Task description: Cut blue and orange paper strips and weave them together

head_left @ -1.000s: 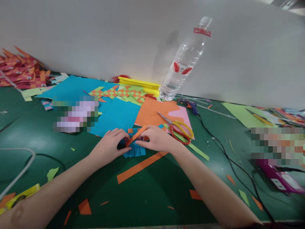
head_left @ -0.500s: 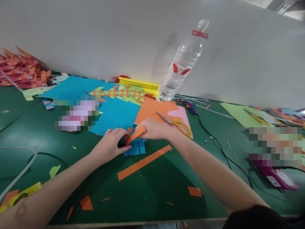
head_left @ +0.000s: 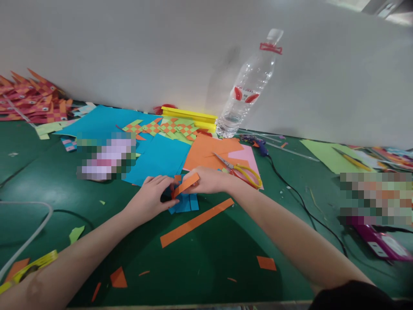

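An orange paper strip rises at a slant from the blue paper strips between my hands. My left hand pinches the lower end of this strip, thumb below and fingers above. My right hand is bent over the blue paper from the far side; its fingertips are mostly hidden behind the orange strip, so what they grip is unclear. A second orange paper strip lies flat on the table nearer to me. Yellow-handled scissors rest just beyond my right wrist.
Blue sheets and an orange sheet lie behind my hands, with woven paper fish beyond. A clear bottle stands by the wall. A glue gun trails a black cord at right. A yellow cutter lies by my left forearm.
The view has shifted slightly. The orange strip between my hands sits at nearly the same slant, its curl at my left fingers looking flatter. Both hands keep their places.
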The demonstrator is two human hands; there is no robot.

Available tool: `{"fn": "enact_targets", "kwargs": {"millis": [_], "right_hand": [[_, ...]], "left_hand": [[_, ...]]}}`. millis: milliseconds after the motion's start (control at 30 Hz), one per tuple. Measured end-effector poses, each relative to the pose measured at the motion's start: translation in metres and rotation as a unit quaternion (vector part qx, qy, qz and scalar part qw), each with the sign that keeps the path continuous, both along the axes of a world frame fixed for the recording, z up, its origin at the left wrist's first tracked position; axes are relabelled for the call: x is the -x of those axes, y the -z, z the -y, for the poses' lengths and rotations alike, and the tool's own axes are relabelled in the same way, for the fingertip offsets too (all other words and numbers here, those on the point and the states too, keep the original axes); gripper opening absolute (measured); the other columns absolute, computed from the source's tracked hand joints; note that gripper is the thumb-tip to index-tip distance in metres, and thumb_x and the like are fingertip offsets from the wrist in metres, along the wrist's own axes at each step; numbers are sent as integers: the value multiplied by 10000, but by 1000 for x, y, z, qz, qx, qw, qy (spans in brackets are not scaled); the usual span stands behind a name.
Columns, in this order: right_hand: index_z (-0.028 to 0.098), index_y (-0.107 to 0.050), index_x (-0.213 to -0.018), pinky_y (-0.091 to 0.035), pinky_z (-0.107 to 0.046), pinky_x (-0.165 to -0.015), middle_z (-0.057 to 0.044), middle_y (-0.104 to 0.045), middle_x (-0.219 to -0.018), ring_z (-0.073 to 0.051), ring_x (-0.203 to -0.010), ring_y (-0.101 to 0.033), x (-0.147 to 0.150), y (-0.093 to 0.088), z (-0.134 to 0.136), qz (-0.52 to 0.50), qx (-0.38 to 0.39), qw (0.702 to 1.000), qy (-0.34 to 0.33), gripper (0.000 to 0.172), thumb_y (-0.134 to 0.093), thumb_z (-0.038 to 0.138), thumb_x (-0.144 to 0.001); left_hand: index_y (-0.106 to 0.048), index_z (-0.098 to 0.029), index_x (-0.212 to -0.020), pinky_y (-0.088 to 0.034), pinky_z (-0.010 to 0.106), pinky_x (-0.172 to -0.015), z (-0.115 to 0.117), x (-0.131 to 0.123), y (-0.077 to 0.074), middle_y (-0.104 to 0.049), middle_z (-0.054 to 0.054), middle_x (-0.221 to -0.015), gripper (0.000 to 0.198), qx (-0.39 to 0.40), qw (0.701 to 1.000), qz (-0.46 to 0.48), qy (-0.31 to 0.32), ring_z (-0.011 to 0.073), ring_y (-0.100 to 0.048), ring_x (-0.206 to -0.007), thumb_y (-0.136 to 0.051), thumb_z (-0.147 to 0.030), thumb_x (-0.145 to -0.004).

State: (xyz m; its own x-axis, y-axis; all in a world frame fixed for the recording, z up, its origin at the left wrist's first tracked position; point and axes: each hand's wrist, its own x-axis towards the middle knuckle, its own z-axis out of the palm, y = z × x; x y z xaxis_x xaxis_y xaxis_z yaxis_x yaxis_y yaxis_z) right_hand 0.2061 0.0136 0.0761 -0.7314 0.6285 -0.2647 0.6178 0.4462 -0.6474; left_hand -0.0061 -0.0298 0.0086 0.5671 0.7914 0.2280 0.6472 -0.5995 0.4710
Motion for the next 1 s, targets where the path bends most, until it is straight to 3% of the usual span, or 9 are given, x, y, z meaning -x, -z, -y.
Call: {"fn": "enact_targets", "kwargs": {"millis": [200, 300, 367, 600, 833, 1000], "right_hand": [[197, -648, -808, -410, -251, -625, 15, -621, -757, -123, -688, -562, -3, 4, -1, -25, -5, 999, -20, 122, -603, 302, -851], [195, -659, -920, -446, -253, -693, -18, -681, -920, -144, -811, -614, -5, 5, -3, -35, -10, 999, 1, 127, -644, 267, -817], [195, -644, -1021, -468, -257, -728, -34, -688, -990, -154, -870, -630, -5, 8, -5, -46, -10, 999, 9, 229, -656, 192, -792], [148, -610, -1099, -514, -263, -716, -77, -704, -935, -149, -812, -650, -3, 12, -11, -79, 33, 993, 80, 272, -621, 255, -850], [164, -602, -1093, -523, -271, -768, -71, -710, -973, -141, -863, -661, -5, 18, -17, -109, 51, 991, 59, 231, -594, 227, -871], [152, -623, -1104, -512, -254, -704, -84, -717, -975, -151, -836, -664, -3, 9, -17, -102, 80, 991, 31, 259, -609, 249, -864]], "left_hand": [[-531, -224, -1075, -352, 367, -819, -1, 1, 0, -643, 11, -935, 308, 5, 1000, 0, 0, 227, -592, -917, -672, -338, -826], [-544, -220, -1017, -342, 361, -814, -1, 1, 0, -642, 11, -940, 243, -4, 1000, -3, 9, 217, -586, -901, -660, -338, -839], [-554, -220, -975, -337, 358, -805, -1, 0, -1, -646, 13, -948, 204, -11, 1000, -9, 16, 218, -581, -901, -651, -343, -844], [-578, -221, -966, -335, 368, -819, 0, 2, -1, -657, 31, -1027, 160, -36, 998, -32, 26, 231, -570, -965, -623, -340, -869], [-572, -222, -1065, -331, 390, -855, 3, 2, -2, -656, 51, -1055, 190, -97, 991, -75, 53, 234, -583, -974, -546, -345, -922], [-554, -191, -1120, -333, 413, -860, 7, 0, -6, -671, 74, -1038, 238, -152, 983, -92, 43, 250, -611, -951, -530, -337, -933]]}}
